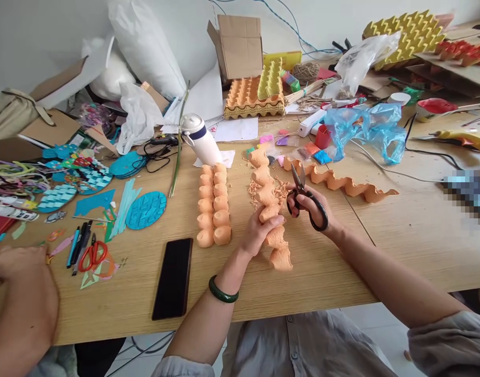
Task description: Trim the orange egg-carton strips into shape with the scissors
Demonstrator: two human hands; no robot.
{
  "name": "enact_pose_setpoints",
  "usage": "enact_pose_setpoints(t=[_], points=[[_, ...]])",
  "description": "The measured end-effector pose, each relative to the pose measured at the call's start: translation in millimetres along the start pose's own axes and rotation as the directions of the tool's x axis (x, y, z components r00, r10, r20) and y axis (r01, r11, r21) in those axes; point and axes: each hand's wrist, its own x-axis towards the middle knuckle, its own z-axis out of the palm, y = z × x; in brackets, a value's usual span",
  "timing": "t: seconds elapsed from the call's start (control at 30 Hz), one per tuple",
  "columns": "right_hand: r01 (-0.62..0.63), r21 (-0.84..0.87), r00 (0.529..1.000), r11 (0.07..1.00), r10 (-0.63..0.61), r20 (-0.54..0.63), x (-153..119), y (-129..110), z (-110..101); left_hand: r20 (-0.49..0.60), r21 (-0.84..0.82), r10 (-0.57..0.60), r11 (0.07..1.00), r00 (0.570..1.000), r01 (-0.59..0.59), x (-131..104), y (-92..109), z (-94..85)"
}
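My left hand is wrapped round a long strip of orange egg carton cups, which runs lengthwise away from me over the table. In my right hand is a pair of black-handled scissors, blades pointing up and a little apart, just right of the strip. Orange paper scraps lie about the strip. Left of it, two trimmed rows of orange egg carton cups stand side by side. Another wavy orange carton strip lies to the right, beyond my right hand.
A black phone lies near the front edge. Red-handled scissors and pens lie further left, near another person's arm. Behind stand a white flask and stacked egg trays. A blue plastic bag lies at the right.
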Motion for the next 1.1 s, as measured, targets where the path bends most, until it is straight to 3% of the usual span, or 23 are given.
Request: enact_pose_setpoints(t=[0.17,0.4,0.7,0.97,1.1], points=[[-0.097,0.057,0.987,0.994,0.088,0.137,0,-1,-2,-0.021,-0.060,0.027,0.998,0.999,-0.028,0,-2,2.9],[-0.136,0.152,0.984,0.979,0.116,0.138,0,3,-6,-0.099,-0.063,0.001,0.998,0.995,-0.008,0,-4,4.5],[-0.194,0.181,0.959,0.964,0.148,0.240,-4,5,-1,-0.201,-0.051,0.080,0.994,0.976,-0.092,2,1,2.0],[-0.192,0.147,0.943,0.970,0.142,0.300,-6,4,1,-0.275,-0.110,0.144,0.977,0.951,-0.180,4,5,0.9],[-0.107,0.040,0.963,0.994,0.093,0.253,-9,-7,4,-0.333,-0.186,0.070,0.973,0.940,-0.139,7,9,1.3]])
